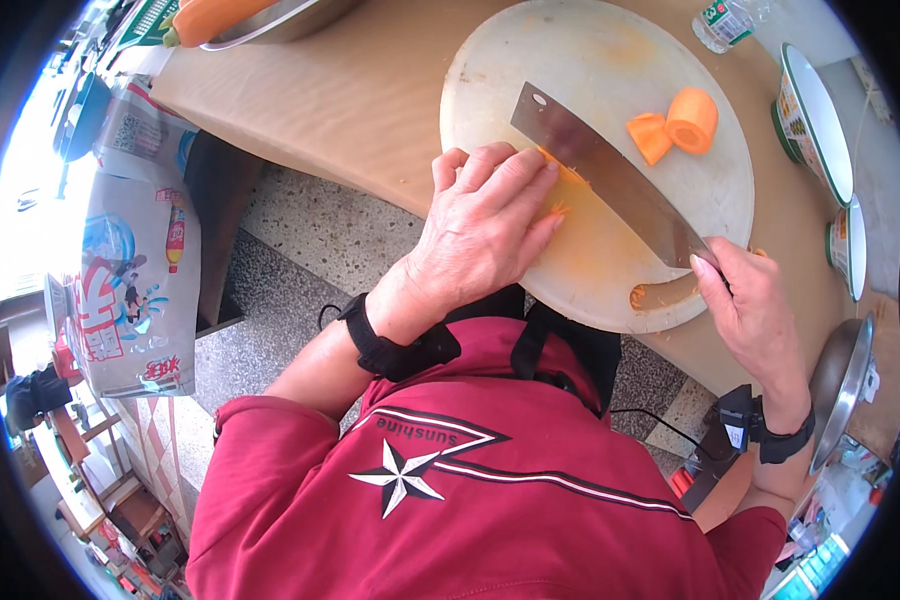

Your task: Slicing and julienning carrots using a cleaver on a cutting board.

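Observation:
A wide-bladed kitchen knife (pixel 610 185) lies diagonally over the round white cutting board (pixel 530 50), and my right hand (pixel 755 310) is closed round its handle. Left of the blade, my left hand (pixel 490 220) has its fingers bent and pressed down on a carrot piece (pixel 570 176). Only orange slivers of that piece show between the fingertips and the knife; the rest is hidden. Right of the blade, a short carrot chunk (pixel 691 121) and a wedge-shaped carrot piece (pixel 650 137) rest on the board. Orange shreds cling near the board's handle slot (pixel 665 292).
A metal bowl (pixel 270 30) with a whole carrot (pixel 215 18) stands at the far left. Along the right are a clear plastic bottle (pixel 727 25), a large patterned bowl (pixel 815 125), a smaller bowl (pixel 848 248) and a metal basin (pixel 845 385). A printed bag-like package (pixel 135 260) stands left of the table.

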{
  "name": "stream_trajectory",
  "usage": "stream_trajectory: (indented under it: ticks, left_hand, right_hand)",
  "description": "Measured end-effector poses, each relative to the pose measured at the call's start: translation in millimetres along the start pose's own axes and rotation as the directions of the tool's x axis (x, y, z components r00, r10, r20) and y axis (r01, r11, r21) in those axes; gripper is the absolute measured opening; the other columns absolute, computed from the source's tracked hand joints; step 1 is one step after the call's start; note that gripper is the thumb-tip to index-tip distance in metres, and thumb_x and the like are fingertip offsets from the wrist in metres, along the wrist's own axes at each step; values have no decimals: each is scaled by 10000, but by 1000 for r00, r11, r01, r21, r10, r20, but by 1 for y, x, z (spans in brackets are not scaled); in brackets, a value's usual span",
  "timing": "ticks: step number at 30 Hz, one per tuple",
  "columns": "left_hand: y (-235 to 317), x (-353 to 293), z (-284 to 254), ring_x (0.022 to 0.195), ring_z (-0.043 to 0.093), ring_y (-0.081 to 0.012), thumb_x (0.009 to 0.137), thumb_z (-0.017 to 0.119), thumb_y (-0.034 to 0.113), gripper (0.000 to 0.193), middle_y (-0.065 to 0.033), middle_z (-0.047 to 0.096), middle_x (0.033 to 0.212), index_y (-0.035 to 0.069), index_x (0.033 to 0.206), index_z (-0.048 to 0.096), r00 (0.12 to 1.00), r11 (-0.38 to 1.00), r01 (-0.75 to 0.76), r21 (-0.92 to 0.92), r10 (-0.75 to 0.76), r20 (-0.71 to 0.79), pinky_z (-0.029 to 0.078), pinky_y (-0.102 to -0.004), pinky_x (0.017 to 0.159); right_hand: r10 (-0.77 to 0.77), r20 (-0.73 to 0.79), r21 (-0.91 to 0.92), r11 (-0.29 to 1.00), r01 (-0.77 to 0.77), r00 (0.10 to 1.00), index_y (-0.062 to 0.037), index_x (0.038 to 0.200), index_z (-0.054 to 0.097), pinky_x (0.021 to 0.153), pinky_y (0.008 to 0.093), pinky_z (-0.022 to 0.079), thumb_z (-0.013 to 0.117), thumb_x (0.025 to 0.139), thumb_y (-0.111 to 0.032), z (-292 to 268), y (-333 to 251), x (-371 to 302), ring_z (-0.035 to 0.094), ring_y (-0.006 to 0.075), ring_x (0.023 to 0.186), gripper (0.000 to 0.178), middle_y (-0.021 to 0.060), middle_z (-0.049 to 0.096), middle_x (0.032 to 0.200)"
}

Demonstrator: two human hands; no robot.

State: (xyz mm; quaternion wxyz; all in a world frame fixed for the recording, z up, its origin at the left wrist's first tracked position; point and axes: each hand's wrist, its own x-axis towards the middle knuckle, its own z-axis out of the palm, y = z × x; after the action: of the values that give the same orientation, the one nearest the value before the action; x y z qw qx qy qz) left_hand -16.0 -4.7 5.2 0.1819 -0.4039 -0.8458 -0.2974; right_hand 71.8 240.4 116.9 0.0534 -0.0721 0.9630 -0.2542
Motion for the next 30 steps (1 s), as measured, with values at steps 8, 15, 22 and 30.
stream_trajectory:
  ticks: [8, 15, 22, 30]
  left_hand:
    - [-1, 1, 1, 1041, 542, -247, 783, 713, 212, 408, -68, 582, 1170, 8, 1129, 643, 1000, 1000, 3, 17, -4, 18, 374, -410, 886]
    - [-1, 1, 0, 1041, 541, -249, 790, 710, 221, 411, -66, 581, 1168, 5, 1133, 641, 1000, 1000, 2, 7, -2, 21, 372, -414, 884]
    - [0, 3, -2, 1052, 536, -248, 797, 705, 231, 412, -65, 580, 1175, 9, 1138, 641, 999, 1000, -1, 19, 0, 36, 371, -415, 890]
    - [-2, 0, -2, 1059, 540, -245, 804, 701, 233, 396, -63, 583, 1180, 12, 1129, 647, 1000, 1000, 0, 16, 0, 18, 368, -414, 903]
  right_hand:
    - [-11, 22, -7, 1000, 11, 1000, 32, 862, 511, 569, 418, 407, 553, 940, -88, -1, -2, 2, 527, 385, 626, 150, 201, 514, 703]
    - [-14, 27, -28, 1000, 15, 1000, 31, 883, 508, 593, 450, 409, 544, 941, -97, 2, -4, 7, 531, 419, 672, 145, 219, 531, 735]
    - [-23, 41, -43, 999, 25, 999, 30, 835, 449, 617, 491, 379, 538, 941, -122, 12, -14, 32, 510, 451, 719, 206, 245, 519, 753]
    - [70, 41, -64, 996, -67, 997, 38, 842, 485, 607, 445, 403, 547, 942, -107, -5, 0, -6, 523, 409, 673, 187, 221, 512, 730]
